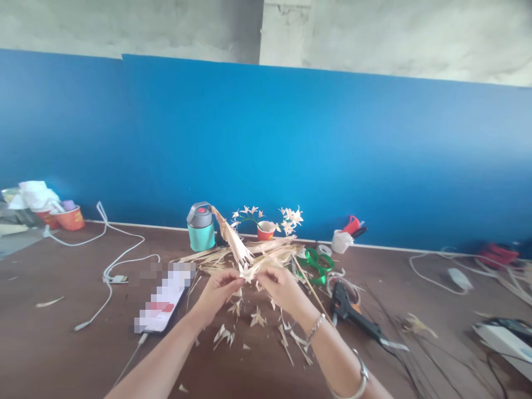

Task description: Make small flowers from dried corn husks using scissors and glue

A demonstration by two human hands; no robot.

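Both my hands meet above the brown table (58, 354). My left hand (218, 291) and my right hand (280, 285) each pinch one end of a small folded piece of dried leaf (250, 270). A long tan leaf strip (230, 235) rises up and to the left from that piece. Several finished little leaf flowers (257, 317) and scraps lie on the table below my hands. A pile of dried leaf strips (270, 250) lies just behind them.
A black glue gun (353, 313) lies right of my hands, beside green ribbon (318, 263). Behind stand a teal flask (200, 227), a cup of leaf flowers (266, 228) and a white cup (341, 241). A phone (164, 299) and white cable (112, 266) lie left.
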